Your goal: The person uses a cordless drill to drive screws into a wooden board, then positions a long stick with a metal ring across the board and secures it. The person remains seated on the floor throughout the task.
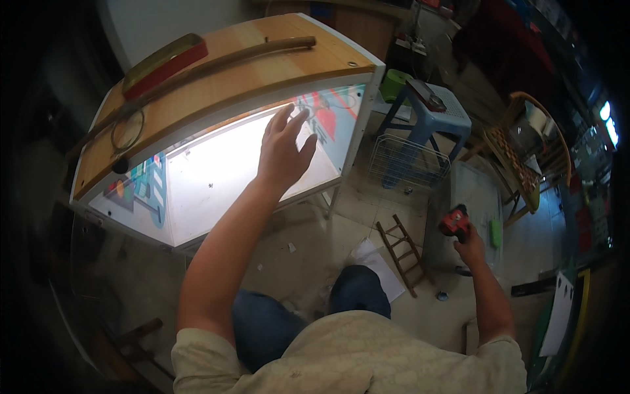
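Observation:
My left hand is raised in front of the brightly lit inside of a white-framed cabinet with a wooden top. Its fingers are stretched out and slightly apart, and nothing is in them. Whether the fingertips touch the cabinet I cannot tell. Off to the right, away from the cabinet, my right hand grips a red and black cordless drill by its handle. Printed coloured panels line the cabinet's side walls.
A long wooden stick and a red open box lie on the cabinet top. To the right stand a blue stool, a wire basket, a clear plastic bin and a wooden chair. A small ladder-like wooden frame lies on the floor.

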Tool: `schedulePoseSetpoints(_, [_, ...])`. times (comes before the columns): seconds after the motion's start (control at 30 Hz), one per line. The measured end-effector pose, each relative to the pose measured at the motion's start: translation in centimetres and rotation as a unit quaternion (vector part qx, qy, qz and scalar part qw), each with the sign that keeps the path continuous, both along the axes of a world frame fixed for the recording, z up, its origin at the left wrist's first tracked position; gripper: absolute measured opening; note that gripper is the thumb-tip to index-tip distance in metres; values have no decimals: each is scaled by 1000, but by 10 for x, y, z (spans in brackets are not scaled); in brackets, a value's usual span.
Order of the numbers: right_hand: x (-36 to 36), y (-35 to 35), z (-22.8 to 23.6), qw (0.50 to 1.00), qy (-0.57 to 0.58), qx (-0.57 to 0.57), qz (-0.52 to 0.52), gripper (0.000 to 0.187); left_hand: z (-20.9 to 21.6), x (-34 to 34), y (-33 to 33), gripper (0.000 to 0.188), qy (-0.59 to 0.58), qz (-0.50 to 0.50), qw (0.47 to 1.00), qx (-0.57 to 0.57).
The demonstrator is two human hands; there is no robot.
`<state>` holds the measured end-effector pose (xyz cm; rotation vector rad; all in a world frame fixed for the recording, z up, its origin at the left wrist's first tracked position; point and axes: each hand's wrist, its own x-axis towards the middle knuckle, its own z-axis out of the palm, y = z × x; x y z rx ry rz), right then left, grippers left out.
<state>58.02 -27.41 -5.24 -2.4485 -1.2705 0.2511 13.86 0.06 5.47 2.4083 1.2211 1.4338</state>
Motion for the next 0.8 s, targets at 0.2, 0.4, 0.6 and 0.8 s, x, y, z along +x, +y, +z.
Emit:
schedulePoseSetpoints(0.2, [87, -25, -42, 998, -50, -26, -25, 57, -23, -6, 39, 31, 65, 11, 998, 1])
schedulePoseSetpoints(0.4, [110, -32, -67, 999, 2, -30, -11, 45, -25, -13, 40, 34, 88, 0, 996, -14])
schedulePoseSetpoints(0.6, [120, -39, -95, 996, -81, 26, 22, 41, -25, -11, 34, 42, 109, 4, 993, 40])
schedulePoseSetpoints(0.8, [124, -38, -104, 998, -54, 24, -6, 48, -27, -11, 32, 50, 134, 11, 991, 16])
